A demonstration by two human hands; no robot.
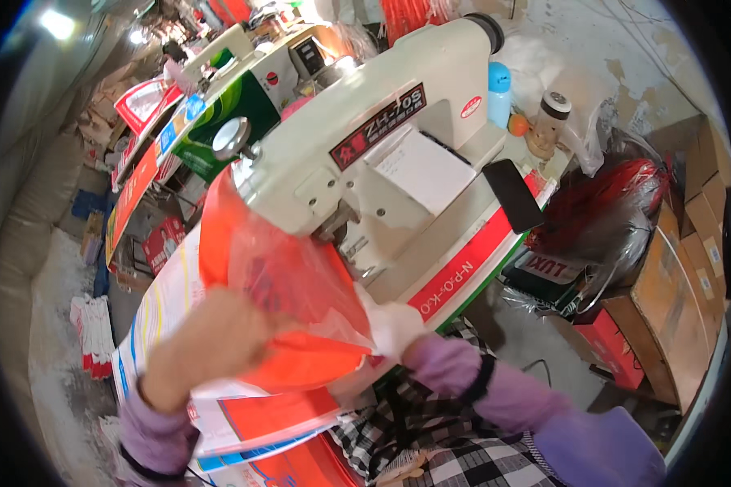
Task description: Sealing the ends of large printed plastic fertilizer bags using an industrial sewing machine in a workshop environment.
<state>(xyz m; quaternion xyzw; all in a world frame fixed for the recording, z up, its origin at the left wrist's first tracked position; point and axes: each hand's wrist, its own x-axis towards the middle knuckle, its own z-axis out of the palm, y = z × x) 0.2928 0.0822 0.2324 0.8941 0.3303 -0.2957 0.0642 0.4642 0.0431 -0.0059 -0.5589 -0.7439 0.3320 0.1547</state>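
Observation:
My left hand is blurred with motion and grips the lower left of an orange and clear plastic bag. My right hand, in a white glove, holds the bag's right edge. The bag is raised in front of a cream industrial sewing machine, near the machine's needle area. Both sleeves are purple. Under the bag lies a stack of flat printed bags in white, orange and blue.
A black phone lies on the machine table beside a white paper sheet. A blue bottle and a glass jar stand at the back. Cardboard boxes and a red bagged bundle sit to the right.

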